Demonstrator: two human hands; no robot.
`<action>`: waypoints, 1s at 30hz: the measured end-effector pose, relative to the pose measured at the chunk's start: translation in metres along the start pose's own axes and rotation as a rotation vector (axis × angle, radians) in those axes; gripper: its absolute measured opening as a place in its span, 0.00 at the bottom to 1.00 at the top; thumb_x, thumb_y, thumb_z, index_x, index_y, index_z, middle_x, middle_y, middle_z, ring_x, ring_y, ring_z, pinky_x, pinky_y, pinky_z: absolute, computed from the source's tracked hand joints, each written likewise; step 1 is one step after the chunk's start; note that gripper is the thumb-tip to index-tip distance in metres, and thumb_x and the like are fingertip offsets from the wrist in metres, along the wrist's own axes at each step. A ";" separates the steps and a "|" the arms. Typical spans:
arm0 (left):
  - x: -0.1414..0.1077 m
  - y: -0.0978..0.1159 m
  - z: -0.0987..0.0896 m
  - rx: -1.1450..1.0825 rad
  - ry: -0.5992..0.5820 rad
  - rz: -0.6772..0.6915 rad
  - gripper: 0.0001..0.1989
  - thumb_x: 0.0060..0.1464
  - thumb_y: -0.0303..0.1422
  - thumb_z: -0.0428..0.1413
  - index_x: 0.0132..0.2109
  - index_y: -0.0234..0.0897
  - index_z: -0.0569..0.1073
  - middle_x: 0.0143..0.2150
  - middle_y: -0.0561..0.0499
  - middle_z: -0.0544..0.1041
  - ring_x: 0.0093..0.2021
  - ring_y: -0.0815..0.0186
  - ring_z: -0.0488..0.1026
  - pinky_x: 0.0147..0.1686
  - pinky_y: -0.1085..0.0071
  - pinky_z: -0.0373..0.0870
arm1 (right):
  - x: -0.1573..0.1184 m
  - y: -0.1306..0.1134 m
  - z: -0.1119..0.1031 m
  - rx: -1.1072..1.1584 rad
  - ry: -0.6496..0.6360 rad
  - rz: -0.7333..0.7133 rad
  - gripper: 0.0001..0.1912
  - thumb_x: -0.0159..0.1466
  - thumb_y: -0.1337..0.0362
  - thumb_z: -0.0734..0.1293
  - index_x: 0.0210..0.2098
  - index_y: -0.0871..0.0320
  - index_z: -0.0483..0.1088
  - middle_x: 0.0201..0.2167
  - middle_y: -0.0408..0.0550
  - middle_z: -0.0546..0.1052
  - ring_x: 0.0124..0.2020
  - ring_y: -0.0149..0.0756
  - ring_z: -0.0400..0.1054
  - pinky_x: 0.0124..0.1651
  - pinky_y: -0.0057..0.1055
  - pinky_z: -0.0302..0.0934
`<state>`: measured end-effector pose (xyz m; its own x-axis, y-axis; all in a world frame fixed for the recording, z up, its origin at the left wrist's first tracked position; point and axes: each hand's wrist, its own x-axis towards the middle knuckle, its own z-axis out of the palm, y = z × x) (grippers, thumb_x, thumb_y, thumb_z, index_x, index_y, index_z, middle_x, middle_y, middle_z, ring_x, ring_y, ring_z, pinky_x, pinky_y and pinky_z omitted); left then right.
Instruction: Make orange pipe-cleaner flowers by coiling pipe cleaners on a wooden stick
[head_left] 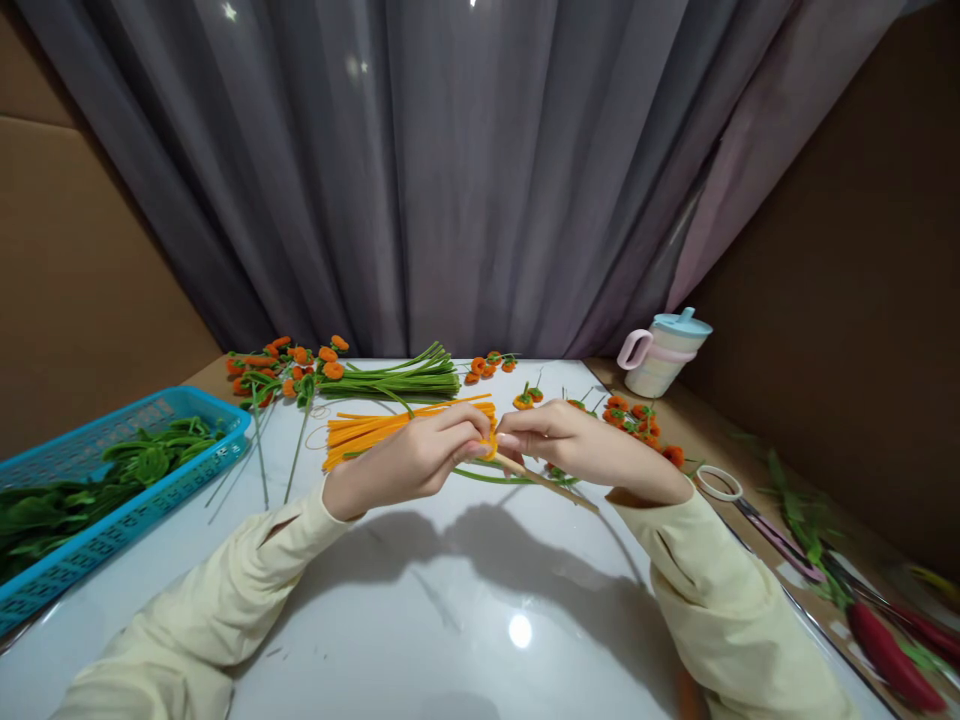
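Note:
Near the middle of the white table, my left hand (442, 447) and my right hand (551, 437) meet fingertip to fingertip. Between them is a small orange coil (491, 441) of fuzzy stem, pinched by the left fingers. A thin wooden stick (559, 487) passes through or beside the coil and slants down to the right under my right hand. The right fingertips are closed at the coil and stick; which of the two they grip is unclear. Behind my left hand lies a bundle of orange stems (364, 432). A green stem (480, 477) runs behind both hands.
Green stems (401, 382) and orange flowers (300, 356) lie at the back. More flowers (630, 415) are at right. A blue basket (217, 455) holds green leaves at left. At right are a cup (660, 365), scissors (780, 535) and a red-handled tool (892, 655).

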<state>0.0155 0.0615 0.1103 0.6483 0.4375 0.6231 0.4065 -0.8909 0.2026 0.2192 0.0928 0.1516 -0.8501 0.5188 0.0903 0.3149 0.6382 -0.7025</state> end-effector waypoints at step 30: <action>0.001 0.000 0.005 -0.061 0.301 -0.444 0.23 0.63 0.38 0.42 0.22 0.34 0.65 0.19 0.54 0.68 0.20 0.74 0.65 0.23 0.77 0.61 | 0.010 0.007 0.034 -0.344 0.593 -0.184 0.12 0.61 0.72 0.56 0.28 0.62 0.70 0.20 0.45 0.68 0.23 0.27 0.58 0.28 0.24 0.51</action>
<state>0.0194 0.0621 0.1074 0.2060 0.7275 0.6545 0.5556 -0.6375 0.5338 0.1980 0.0828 0.1235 -0.5599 0.5449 0.6242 0.3864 0.8381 -0.3851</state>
